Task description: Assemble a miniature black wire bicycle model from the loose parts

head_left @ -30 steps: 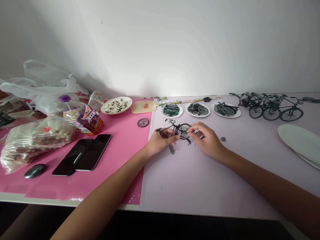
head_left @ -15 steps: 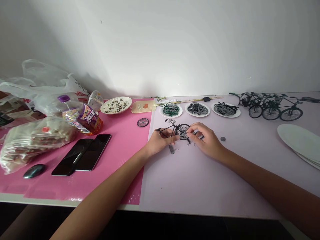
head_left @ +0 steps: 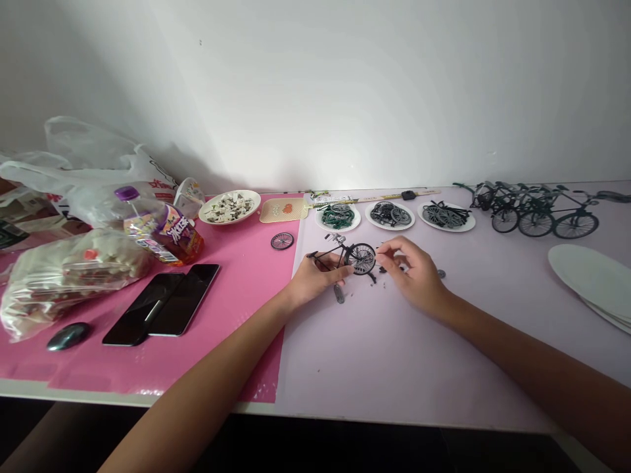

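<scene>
Lilac sheeting (head_left: pixel 369 368) lies nearest; at twelve o'clock the left hand (head_left: pixel 320 279) clamps a model bicycle (head_left: pixel 350 257), seemingly half-finished, one wheel fitted. Beside that, the right hand's (head_left: pixel 407 270) fingertips pinch inward, contents untellable. Loose wheel (head_left: pixel 282 241): eleven o'clock. Farther, twelve: plates (head_left: pixel 390 228) of parts (head_left: pixel 394 214); one: complete bicycles (head_left: pixel 536 223).

Plain whitish wall (head_left: pixel 374 92) at bk, brighter mid & shadowed at L, w/ tbl (head_left: pixel 73 395) up agst it, pink cover (head_left: pixel 241 328) L, pale lilac cover (head_left: pixel 394 361) R, dk area (head_left: pixel 345 450) below.
</scene>
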The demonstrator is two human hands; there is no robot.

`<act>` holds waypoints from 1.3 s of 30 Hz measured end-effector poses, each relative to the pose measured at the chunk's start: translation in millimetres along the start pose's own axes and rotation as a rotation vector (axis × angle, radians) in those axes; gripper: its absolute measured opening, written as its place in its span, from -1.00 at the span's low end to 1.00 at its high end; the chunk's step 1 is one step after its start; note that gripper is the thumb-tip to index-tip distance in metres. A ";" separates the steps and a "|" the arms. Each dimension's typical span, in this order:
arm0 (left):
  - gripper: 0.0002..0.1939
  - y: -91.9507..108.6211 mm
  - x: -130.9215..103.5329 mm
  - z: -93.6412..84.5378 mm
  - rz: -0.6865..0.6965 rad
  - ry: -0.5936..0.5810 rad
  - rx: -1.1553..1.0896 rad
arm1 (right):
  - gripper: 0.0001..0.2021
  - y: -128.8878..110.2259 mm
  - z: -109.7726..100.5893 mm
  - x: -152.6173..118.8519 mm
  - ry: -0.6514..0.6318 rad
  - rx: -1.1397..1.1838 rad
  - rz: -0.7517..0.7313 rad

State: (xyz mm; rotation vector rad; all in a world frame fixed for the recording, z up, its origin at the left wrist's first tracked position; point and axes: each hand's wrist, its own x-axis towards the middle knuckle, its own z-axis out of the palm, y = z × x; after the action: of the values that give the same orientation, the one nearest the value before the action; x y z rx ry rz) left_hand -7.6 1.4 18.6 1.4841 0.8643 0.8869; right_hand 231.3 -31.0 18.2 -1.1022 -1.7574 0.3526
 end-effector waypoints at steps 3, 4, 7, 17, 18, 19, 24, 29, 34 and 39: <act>-0.61 -0.4 -0.1 -0.6 -0.010 -0.011 -0.009 | -0.83 -1.7 2.8 -1.6 -0.035 0.043 -0.001; -0.61 -0.5 -0.2 -0.8 -0.008 -0.014 -0.010 | -0.85 -2.7 3.6 -2.3 -0.036 0.049 -0.017; -0.61 -0.9 -0.1 -1.1 0.006 -0.008 -0.009 | -0.91 -5.8 4.5 -4.0 -0.034 0.053 -0.059; -0.60 -0.9 1.1 0.1 0.007 -0.015 -0.014 | -0.94 -5.6 4.3 -5.0 -0.069 0.013 -0.127; -0.60 -0.8 1.1 0.3 0.008 -0.015 -0.013 | -0.94 -5.3 4.3 -4.9 -0.070 0.010 -0.131; -0.59 -0.6 1.0 0.4 0.010 -0.015 -0.011 | -0.94 -5.1 4.3 -4.7 -0.071 0.007 -0.134; -0.56 1.1 0.3 1.8 0.017 -0.016 0.002 | -0.93 -4.3 4.3 -4.3 -0.079 -0.006 -0.134; -0.55 3.1 -0.2 2.2 0.002 -0.014 0.007 | -0.93 -2.0 4.8 -4.9 -0.061 -0.023 -0.150; -0.56 -0.6 0.1 2.6 0.008 -0.003 0.007 | -0.94 0.9 4.2 -3.5 -0.029 -0.051 -0.173; -0.57 -6.0 -0.9 8.5 0.013 0.076 0.002 | -0.95 2.3 4.9 -2.5 -0.021 -0.081 -0.212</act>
State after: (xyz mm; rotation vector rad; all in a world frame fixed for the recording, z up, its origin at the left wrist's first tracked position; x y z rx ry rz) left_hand -0.6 -2.7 12.0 1.4668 0.9119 0.9580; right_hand 228.5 -30.6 12.9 -0.9592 -1.9005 0.1646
